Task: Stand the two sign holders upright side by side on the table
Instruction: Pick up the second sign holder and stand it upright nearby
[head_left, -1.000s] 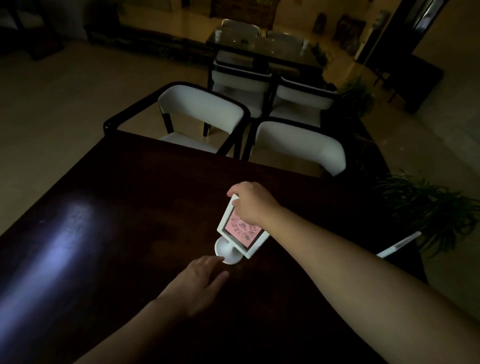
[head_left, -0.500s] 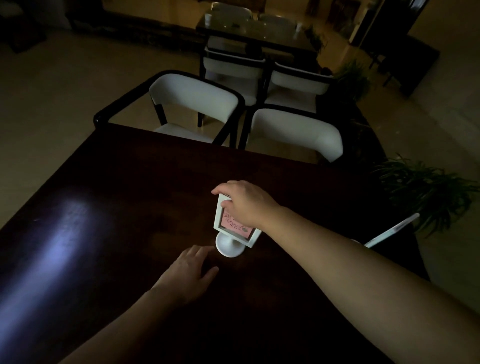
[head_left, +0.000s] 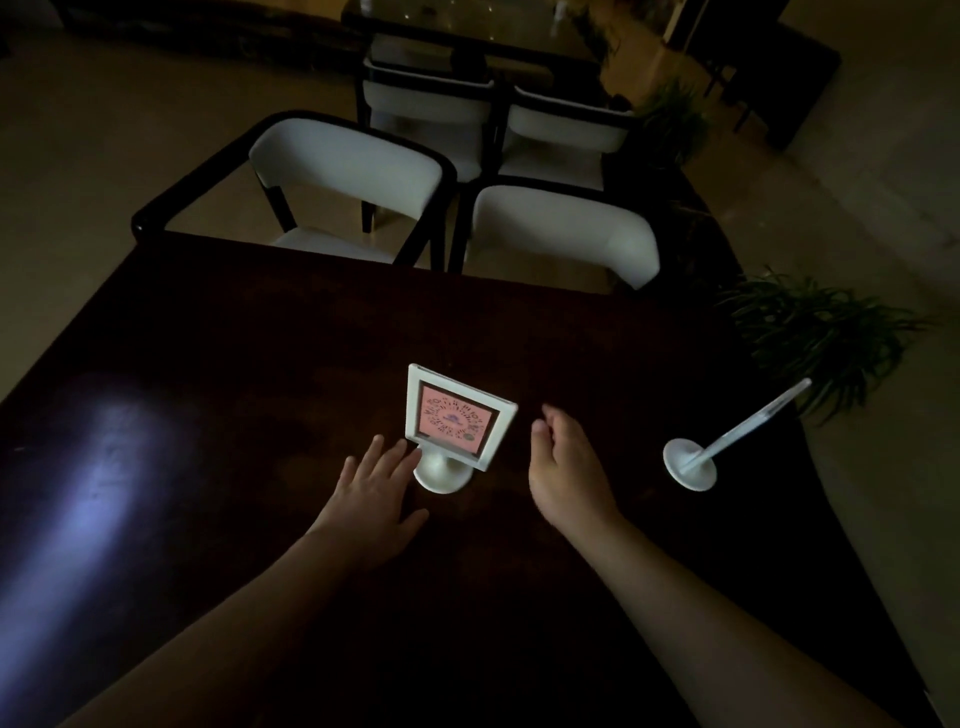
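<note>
Two bare forearms are reaching out over the dark bench (head_left: 218, 332), which is catching a pale patch of light on its left side. The left hand (head_left: 371, 499) is lying flat with fingers spread, its fingertips just beside the round white foot of the nearer sign holder (head_left: 457, 418), though the dim light is hiding whether they are touching it. The right hand (head_left: 563, 465) is hovering just to the right of that frame, its grip loose and wide, holding nothing. This sign holder is standing upright near the middle of the bench, showing a pink card in a white frame. The second sign holder (head_left: 727, 447) is sitting well apart to the right, near the bench edge, its round foot on the surface and its frame turned edge-on, leaning away to the right. Beyond the far edge, two white chairs (head_left: 348, 161) are waiting side by side, with a leafy plant (head_left: 810, 332) spreading out at the right and more chairs farther back.
</note>
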